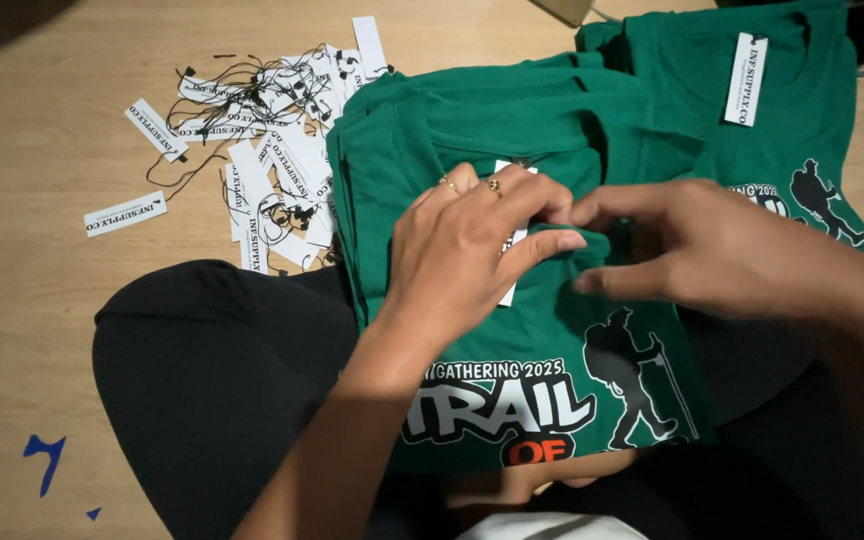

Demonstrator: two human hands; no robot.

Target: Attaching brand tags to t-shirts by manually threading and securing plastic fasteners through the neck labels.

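Green T-shirt (512, 330): cotton crew-neck, deep green, lying front up across the person's lap, which is clad in black trousers (212, 370). The chest carries a white and black block-letter print with an orange word below, and a black silhouette of a hiker with a walking pole to its right. The neckline points away from the person, and the fabric below it is bunched into a small fold.

Left hand (472, 245): rests palm down on the shirt just under the collar, fingers curled, thumb and forefinger pinching the fold; two rings on the fingers. A white paper tag (508, 292) shows partly beneath it.

Right hand (722, 250): fingers drawn together, the tips pinching the same fold from the other side, almost meeting the left thumb.

Second green T-shirt (802, 120): same print, at the far right of the floor, with a white hang tag (746, 78) on its collar.

Loose hang tags (272, 150): white strips with black strings, heaped on the wooden floor (32, 130) to the far left of the lap.
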